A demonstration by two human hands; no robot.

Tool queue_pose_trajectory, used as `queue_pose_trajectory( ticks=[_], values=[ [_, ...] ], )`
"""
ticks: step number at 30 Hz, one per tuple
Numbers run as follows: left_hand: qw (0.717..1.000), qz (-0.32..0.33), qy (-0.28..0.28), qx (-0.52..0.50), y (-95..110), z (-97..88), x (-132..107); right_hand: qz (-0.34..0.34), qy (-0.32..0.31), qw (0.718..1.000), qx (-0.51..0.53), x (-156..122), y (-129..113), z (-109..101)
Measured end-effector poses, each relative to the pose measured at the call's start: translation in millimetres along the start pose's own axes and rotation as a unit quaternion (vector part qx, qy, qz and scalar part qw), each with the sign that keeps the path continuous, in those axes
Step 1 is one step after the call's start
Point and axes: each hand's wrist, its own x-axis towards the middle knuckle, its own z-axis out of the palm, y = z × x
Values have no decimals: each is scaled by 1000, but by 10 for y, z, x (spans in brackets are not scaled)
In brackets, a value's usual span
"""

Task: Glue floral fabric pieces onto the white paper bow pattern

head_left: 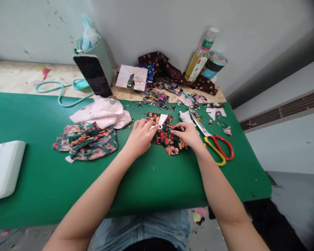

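As both hands work over a flowered cloth on a green table, containers stand by the wall behind. The left hand grasps the cloth's left part, thumb and forefinger drawn together beside a small white strip lying on top; the right hand touches the right side with curled fingers, though whether it grips cannot be told. To the right, scissors with red and yellow handles rest near the right hand. At the back right, a capped clear bottle holds yellow liquid, next to a cup with something pale at its mouth, too unclear to name. At the back left, a pale green pot holds a crumpled plastic bag that rises above the rim; a phone leans upright in front. At the far left edge sits a white box, partly out of view, its contents hidden. Two bunched cloths, one pink and one green, lie left of the left hand.
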Motion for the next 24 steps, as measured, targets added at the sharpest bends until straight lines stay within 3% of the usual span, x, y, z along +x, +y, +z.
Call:
queue_pose_trajectory(
  ticks=[6, 10, 14, 20, 24],
  values=[
    [997, 54, -49, -21, 26, 96, -6, -8, -9, 1000, -3, 20, 25, 21],
    [996, 54, -68, -23, 74, 121, -13, -8, -3, 1000, -28, -13, -2, 8],
    [998, 7, -40, -46, 110, 109, -10, -11, 2, 1000, -11, -57, 4, -48],
    [989, -72, 51, -122, 64, 60, 17, -10, -65, 993, 97, -83, 18, -153],
    [972, -5, 69, -226, 75, 14, 27, -34, -162, 965, 203, -170, -108, -167]
  ],
)
